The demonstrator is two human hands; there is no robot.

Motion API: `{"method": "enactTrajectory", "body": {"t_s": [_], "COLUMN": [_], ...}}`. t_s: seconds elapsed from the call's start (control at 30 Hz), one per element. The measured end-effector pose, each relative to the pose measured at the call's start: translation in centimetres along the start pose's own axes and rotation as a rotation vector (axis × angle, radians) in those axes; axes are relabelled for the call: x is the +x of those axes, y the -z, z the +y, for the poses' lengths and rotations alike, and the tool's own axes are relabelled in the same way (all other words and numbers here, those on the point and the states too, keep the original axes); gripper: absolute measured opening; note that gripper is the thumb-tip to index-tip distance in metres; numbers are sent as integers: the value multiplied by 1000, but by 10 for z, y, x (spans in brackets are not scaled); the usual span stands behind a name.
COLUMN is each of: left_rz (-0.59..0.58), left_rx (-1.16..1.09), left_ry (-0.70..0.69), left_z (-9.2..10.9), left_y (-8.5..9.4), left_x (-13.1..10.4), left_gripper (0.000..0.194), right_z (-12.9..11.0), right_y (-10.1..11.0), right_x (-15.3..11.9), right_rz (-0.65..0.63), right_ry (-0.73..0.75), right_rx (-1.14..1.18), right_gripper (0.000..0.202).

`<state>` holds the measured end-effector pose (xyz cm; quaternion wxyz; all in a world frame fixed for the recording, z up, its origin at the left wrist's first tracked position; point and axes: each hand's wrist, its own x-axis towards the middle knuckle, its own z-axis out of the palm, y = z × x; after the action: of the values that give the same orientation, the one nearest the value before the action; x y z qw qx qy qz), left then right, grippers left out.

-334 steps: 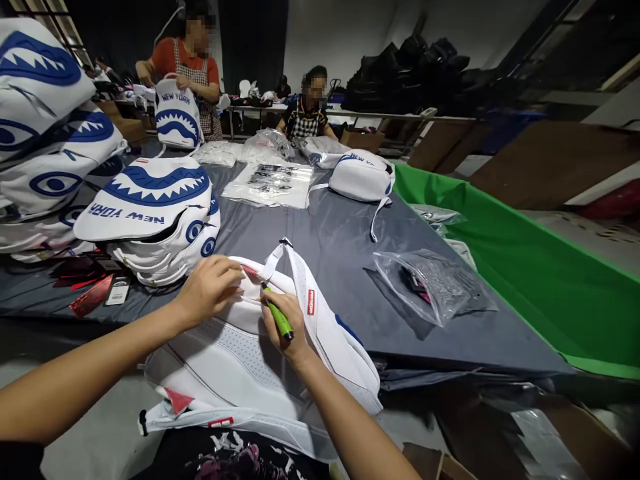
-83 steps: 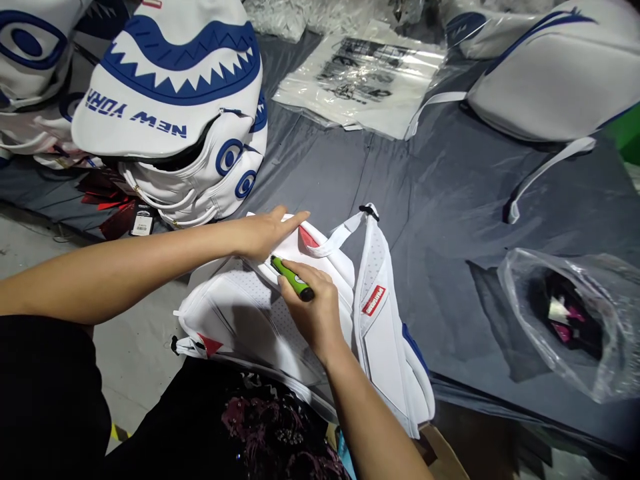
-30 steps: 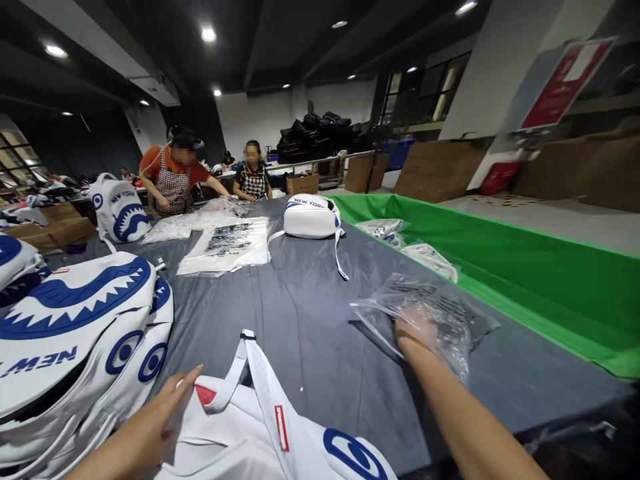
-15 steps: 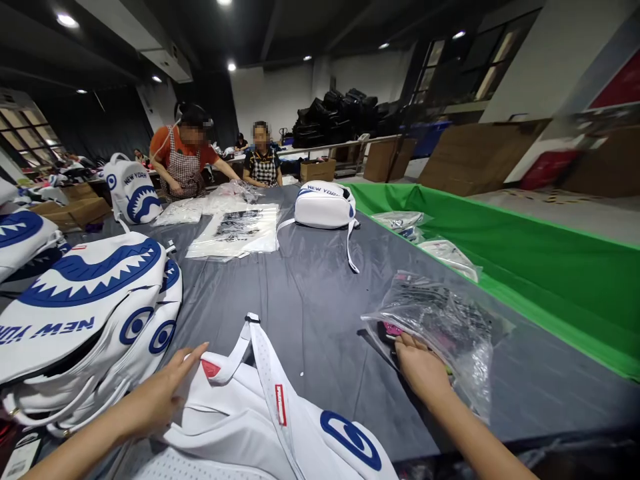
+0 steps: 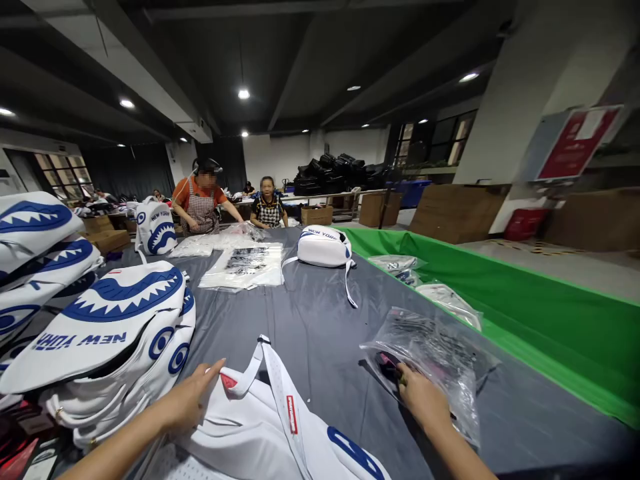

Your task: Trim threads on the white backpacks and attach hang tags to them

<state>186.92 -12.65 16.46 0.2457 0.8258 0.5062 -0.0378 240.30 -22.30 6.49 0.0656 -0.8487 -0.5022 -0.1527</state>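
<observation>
Inside clear bag [image 5: 440, 353], dark tags [image 5: 387, 363]

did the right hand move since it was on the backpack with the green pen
Yes. The right hand has left the white backpack and gone right across the grey table to the mouth of the clear plastic bag.
</observation>
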Motion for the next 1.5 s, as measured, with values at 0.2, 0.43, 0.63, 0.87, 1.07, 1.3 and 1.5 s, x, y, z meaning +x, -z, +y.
{"method": "enactTrajectory", "body": {"t_s": [0.2,0.43,0.63,0.87,1.07,1.3,1.5], "left_rz": [37,12,8,566,477,398,670], "left_rx": [-19,2,21,15,-529,-973,-866], "left_ry": [-58,-23,-18,-191,-406,-182,-334], "left_z": [0,-4,-8,54,122,93,71], "left_y": [0,-1,-4,26,27,5,-4], "left_x": [-9,-3,3,-27,-52,-59,-61], "left_gripper": [107,111,110,64,20,23,13], "right_z": [-28,-8,-1,-98,-204,-214,-233], "right_y": [-1,-5,14,130,211,211,222], "right_x": [-12,3,-1,-28,-78,-89,-89], "right_rz": [15,20,-173,-16,-205,-241,-437], "right_ry": [176,-17,66,81,538,467,303], "right_rx": [-103,-91,10,796,1221,1234,1228], "right_gripper": [33,40,40,29,28,20,30]}}
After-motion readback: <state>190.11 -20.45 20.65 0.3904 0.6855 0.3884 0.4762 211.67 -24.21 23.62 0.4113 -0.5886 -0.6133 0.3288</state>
